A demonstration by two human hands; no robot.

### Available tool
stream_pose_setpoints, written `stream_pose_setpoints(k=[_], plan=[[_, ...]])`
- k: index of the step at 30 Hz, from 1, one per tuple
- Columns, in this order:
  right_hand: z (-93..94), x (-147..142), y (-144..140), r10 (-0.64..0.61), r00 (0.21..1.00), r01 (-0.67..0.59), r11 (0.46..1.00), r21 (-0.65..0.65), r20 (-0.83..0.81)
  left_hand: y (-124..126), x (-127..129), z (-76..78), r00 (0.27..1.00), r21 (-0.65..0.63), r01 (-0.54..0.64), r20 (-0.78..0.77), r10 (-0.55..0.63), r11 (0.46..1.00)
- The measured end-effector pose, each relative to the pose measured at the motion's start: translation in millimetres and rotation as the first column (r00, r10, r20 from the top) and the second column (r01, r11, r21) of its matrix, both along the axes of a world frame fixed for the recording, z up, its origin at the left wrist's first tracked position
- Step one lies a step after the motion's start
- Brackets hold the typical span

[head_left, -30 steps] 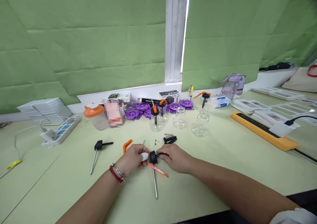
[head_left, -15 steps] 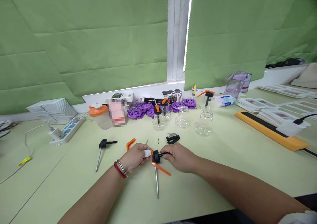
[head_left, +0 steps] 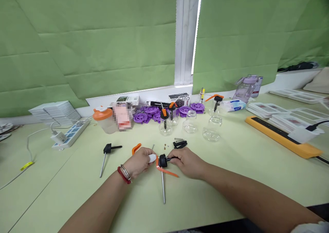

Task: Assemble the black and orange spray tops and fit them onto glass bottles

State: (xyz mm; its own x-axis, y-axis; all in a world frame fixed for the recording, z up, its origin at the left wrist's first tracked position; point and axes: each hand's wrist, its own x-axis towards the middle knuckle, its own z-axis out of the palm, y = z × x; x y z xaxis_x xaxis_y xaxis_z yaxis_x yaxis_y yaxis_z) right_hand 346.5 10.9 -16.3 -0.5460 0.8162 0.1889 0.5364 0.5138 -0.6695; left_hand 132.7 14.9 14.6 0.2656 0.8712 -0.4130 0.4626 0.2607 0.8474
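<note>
Where green blinds [head_left: 102, 47] hang, pale green table [head_left: 231, 178].

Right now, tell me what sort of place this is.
Probably a small assembly workbench by a window. Both hands work a black pump head on the table; loose springs, empty glass bottles and stacked white trays lie around.
</note>
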Motion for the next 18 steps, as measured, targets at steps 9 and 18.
stream_pose_setpoints(k=[9, 18], plan=[[0.3, 0.7, -2.2, 0.002, 0.999, -0.002, 1.0, 0.011, -0.039, 2.1, -6.0, -0.8, 0.999, 0.039, 0.01, 0.046, -0.012, 0.999], [-2.6, -0.6, -2.1, 0.024, 0.996, -0.014, 0.993, 0.114, -0.091, -1.0, -0.5, -2.6, 0.981, 0.084, 0.067, 0.175, -0.081, 0.994]])
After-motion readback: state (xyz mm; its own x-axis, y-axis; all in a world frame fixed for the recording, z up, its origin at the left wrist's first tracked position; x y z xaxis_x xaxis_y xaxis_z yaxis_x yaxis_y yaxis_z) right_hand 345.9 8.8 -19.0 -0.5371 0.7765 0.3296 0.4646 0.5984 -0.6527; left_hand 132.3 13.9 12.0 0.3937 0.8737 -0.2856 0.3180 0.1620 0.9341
